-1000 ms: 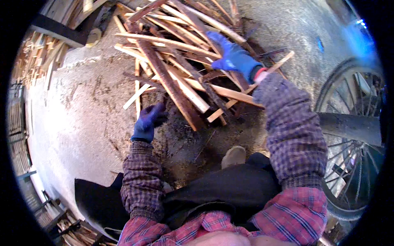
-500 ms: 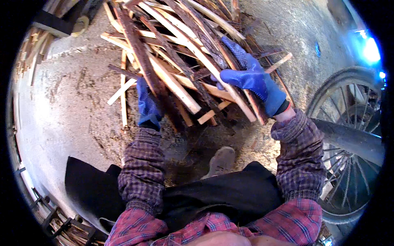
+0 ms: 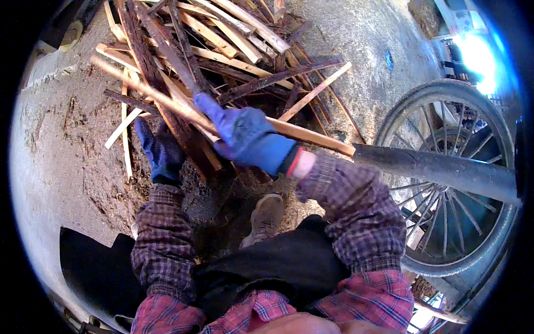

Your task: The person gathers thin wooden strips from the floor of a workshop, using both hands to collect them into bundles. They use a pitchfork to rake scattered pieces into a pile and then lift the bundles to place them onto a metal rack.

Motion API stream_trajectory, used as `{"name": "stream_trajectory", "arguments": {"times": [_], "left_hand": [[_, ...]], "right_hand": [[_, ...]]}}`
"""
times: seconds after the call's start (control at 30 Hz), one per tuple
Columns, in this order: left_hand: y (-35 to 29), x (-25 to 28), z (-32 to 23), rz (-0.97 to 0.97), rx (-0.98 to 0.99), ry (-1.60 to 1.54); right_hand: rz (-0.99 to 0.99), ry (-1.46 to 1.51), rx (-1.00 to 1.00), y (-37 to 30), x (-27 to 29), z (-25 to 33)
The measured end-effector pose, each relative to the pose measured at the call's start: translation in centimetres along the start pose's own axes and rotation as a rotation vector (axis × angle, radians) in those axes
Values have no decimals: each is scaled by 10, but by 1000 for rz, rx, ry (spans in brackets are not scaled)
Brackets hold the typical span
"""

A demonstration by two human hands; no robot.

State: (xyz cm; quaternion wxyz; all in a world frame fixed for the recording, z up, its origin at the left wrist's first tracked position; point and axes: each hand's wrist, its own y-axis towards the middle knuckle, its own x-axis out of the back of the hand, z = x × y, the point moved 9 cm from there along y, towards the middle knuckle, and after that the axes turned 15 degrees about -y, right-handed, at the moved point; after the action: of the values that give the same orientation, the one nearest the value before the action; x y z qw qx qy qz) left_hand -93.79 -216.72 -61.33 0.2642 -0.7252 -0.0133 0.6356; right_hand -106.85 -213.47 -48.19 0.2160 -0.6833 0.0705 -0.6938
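My right hand [image 3: 245, 133] wears a blue glove and is closed on a long, pale wood strip [image 3: 150, 92], which slants up to the left and is blurred. Another pale length of wood [image 3: 317, 137] sticks out to the right behind this hand; whether it is the same strip I cannot tell. Beside dark bark-edged strips [image 3: 146, 58] is my left hand [image 3: 161, 149], also gloved in blue. Its visible fingers look spread, though the strips and shadow cover part of it. A loose pile of wood strips [image 3: 245, 67] lies in front of both hands.
At the right stands a large spoked wheel [image 3: 445, 189], with a thick grey pole [image 3: 439, 171] crossing it. Wood bits litter the rough floor [image 3: 61, 150]. My shoe [image 3: 264, 220] is close below the pile. Bright light [image 3: 475, 61] glares at upper right.
My right hand has moved left across the pile and now has a pale strip in it, close to my left hand. The left hand's fingers look wider apart. The whole view has shifted.
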Motion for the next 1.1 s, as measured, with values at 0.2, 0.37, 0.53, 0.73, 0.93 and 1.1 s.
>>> {"name": "stream_trajectory", "arguments": {"times": [0.2,0.37,0.53,0.73,0.93,1.1], "left_hand": [[11,16,9,-209,50,249],[-4,-25,0,-14,-87,624],[10,7,10,-195,-9,521],[11,31,4,-173,-51,465],[8,34,1,-308,-20,544],[14,21,12,-213,-7,564]], "right_hand": [[135,-222,159,-6,-10,29],[41,303,445,-40,36,-26],[-154,-612,42,-63,37,-204],[-106,-567,13,-4,-49,-298],[145,-620,-4,5,-69,-308],[157,-865,-284,-42,15,-308]]}}
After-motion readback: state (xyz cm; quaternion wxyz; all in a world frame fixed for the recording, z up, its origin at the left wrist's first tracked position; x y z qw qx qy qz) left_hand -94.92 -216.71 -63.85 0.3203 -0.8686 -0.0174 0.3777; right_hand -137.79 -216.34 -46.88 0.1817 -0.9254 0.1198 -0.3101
